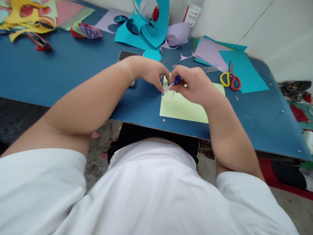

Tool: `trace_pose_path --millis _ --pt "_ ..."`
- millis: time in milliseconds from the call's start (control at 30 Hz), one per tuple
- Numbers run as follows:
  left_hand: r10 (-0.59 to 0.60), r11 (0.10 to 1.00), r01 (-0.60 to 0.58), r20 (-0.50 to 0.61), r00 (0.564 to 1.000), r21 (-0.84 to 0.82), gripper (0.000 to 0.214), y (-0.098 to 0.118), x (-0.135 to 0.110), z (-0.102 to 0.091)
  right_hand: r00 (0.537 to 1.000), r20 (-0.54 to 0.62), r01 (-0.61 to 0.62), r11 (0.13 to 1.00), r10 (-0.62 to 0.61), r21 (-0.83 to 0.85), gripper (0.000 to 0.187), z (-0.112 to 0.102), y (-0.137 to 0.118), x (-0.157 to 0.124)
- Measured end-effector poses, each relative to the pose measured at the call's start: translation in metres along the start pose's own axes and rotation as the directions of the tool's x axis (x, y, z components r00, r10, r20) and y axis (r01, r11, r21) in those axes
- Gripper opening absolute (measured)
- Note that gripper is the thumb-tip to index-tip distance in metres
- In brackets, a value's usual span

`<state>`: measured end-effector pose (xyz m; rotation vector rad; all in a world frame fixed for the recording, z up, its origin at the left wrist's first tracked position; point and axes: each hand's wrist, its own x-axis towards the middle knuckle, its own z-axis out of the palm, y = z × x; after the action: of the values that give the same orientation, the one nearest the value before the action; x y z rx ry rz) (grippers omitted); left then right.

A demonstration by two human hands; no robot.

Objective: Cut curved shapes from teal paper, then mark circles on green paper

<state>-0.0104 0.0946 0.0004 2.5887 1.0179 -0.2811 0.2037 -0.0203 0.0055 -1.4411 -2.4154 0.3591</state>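
Note:
A small drawing compass (166, 88) with white legs and blue parts is tilted over a pale green sheet of paper (182, 109). My right hand (192, 83) pinches it near its blue top. From the other side, my left hand (155, 74) curls its thumb and forefinger around one leg, at the sheet's upper left part. That leg's blue tip is close to the paper's left edge; whether it touches cannot be made out. The second leg points down at the paper under my right fingers.
Red-and-yellow scissors (231, 78) and a metal ruler (210, 69) lie right of my hands. Behind my left wrist is a phone (125, 56). Turquoise paper scraps (137, 36), lilac sheets (210, 52) and a bottle (193, 13) are along the wall. A red stapler-like tool (40, 43) lies far left.

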Motion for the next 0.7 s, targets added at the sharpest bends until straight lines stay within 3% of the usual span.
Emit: trace_pose_path --millis 167,333,567,700 --pt "-0.019 0.999 0.019 0.008 1.000 -0.037 0.083 0.001 -0.002 0.001 1.000 -0.026 0.017 0.995 -0.014 0.100 0.024 0.003 0.009 0.000" --pt "-0.061 0.991 0.063 0.029 0.998 -0.116 0.106 0.003 -0.005 0.002 0.998 -0.059 0.027 0.969 -0.013 0.244 0.022 0.007 0.015 0.001" --pt "0.026 0.998 -0.026 0.004 1.000 -0.050 0.110 0.002 -0.006 0.000 0.998 -0.040 -0.043 0.988 0.049 0.149 0.029 0.005 0.004 0.001" --pt "-0.004 0.997 0.006 0.029 1.000 -0.083 0.120 -0.001 -0.004 0.001 0.999 -0.032 -0.025 0.987 0.030 0.160 0.037 0.005 0.003 0.000"
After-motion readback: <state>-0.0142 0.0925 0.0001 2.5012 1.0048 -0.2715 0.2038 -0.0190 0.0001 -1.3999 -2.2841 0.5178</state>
